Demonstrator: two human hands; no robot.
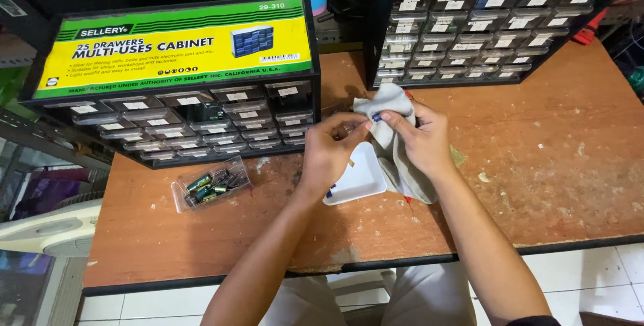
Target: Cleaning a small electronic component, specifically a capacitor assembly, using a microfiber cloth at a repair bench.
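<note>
While our right hand [422, 141] bunches a grey cloth [389, 131] above the worktop [550, 165], our left hand [330, 151] pinches a small blue part [376, 117] against it; both grips closed, wiping under way. White tray [359, 175] below; clear drawer [211, 184] lies left.

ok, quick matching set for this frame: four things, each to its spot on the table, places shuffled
Things:
1. cloth
2. white tray
3. clear drawer
4. right cabinet

Places:
A. loose on the table in front of the left cabinet, small parts inside
B. far edge of the table, beyond the hands
C. in the right hand, left hand pinching at it
D. flat on the table under the hands

Pairs: 1-C, 2-D, 3-A, 4-B
</note>
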